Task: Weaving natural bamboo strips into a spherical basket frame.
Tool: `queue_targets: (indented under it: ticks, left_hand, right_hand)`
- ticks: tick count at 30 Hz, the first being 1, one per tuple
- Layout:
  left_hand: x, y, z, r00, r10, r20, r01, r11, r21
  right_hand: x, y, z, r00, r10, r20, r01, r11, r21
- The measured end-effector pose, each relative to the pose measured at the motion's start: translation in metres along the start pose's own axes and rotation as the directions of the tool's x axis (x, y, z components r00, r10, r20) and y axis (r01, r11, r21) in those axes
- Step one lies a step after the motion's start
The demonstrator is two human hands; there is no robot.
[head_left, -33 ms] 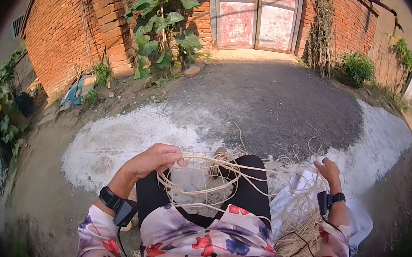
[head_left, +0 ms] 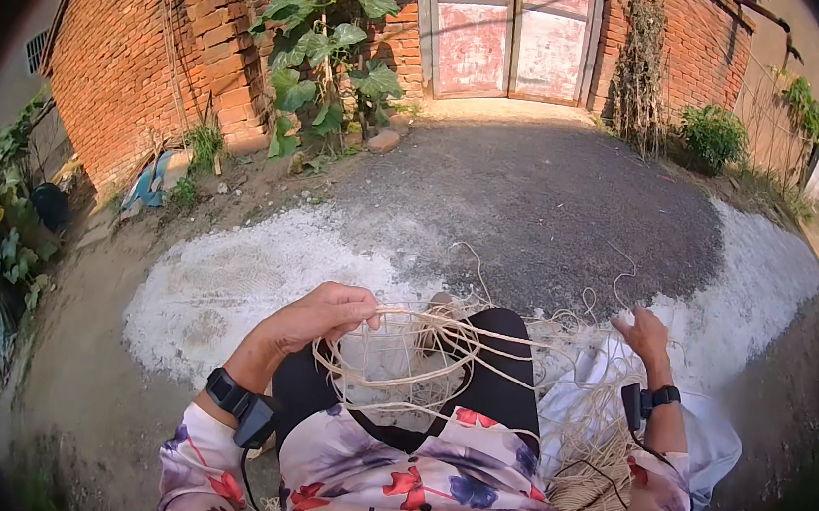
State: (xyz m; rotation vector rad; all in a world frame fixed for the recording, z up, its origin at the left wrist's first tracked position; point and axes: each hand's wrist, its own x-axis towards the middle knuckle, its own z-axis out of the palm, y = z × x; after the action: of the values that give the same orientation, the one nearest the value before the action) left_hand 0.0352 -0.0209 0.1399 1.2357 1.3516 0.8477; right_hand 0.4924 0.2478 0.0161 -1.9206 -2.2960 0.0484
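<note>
My left hand (head_left: 323,314) is closed on loops of pale straw-coloured cord (head_left: 440,344) that coil over my lap. The loops ring a small half-woven basket-like form (head_left: 393,369) resting between my black-clad knees. My right hand (head_left: 643,335) is out to the right and pinches a strand of the same cord, stretched taut from the loops. Beside my right forearm lies a thick bundle of loose cord (head_left: 596,475). Both wrists wear a black band with a small device.
A white cloth or sack (head_left: 714,442) lies under the bundle at the right. Ahead are pale gravel (head_left: 228,276) and dark ground (head_left: 545,200), then a brick wall (head_left: 131,57), large-leaved plants (head_left: 327,47) and a worn double door (head_left: 508,31).
</note>
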Motion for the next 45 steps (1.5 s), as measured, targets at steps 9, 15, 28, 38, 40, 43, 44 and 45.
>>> queue_targets:
  ticks: [9,15,28,38,40,43,44,45]
  left_hand:
    - [0.080,0.031,0.075,0.948,0.214,0.235,-0.258,0.950,0.176]
    - [0.084,0.006,0.057,0.952,0.074,0.297,-0.087,0.996,0.029]
    - [0.078,-0.012,0.050,0.967,-0.021,0.254,0.025,1.000,-0.013]
    - [0.083,0.016,0.078,0.969,-0.020,0.248,-0.005,0.995,0.101]
    - [0.081,0.012,0.070,0.964,0.011,0.264,-0.034,0.996,0.082]
    - [0.080,-0.001,0.056,0.959,0.051,0.278,-0.053,0.999,-0.002]
    - [0.079,-0.005,0.051,0.964,0.051,0.261,-0.036,0.997,-0.061]
    - [0.078,-0.009,0.047,0.964,0.056,0.259,-0.040,0.997,-0.067]
  right_hand:
    - [-0.095,-0.180,-0.083,0.577,-0.780,0.243,-0.155,0.187,0.970]
    - [-0.042,-0.070,-0.106,0.943,-0.326,-0.072,-0.021,-0.272,0.962]
    - [0.022,0.101,-0.060,0.932,0.097,-0.349,-0.052,0.989,0.136]
    - [-0.099,-0.165,-0.076,0.637,-0.757,0.147,-0.015,0.179,0.984]
    - [-0.082,-0.135,-0.081,0.768,-0.634,0.095,-0.053,0.085,0.995]
    - [-0.038,-0.054,-0.092,0.946,-0.321,-0.056,0.010,-0.142,0.990]
    - [-0.019,-0.017,-0.099,0.973,-0.183,-0.139,0.099,-0.214,0.972]
    - [-0.002,0.024,-0.107,0.981,-0.062,-0.183,0.164,-0.236,0.958]
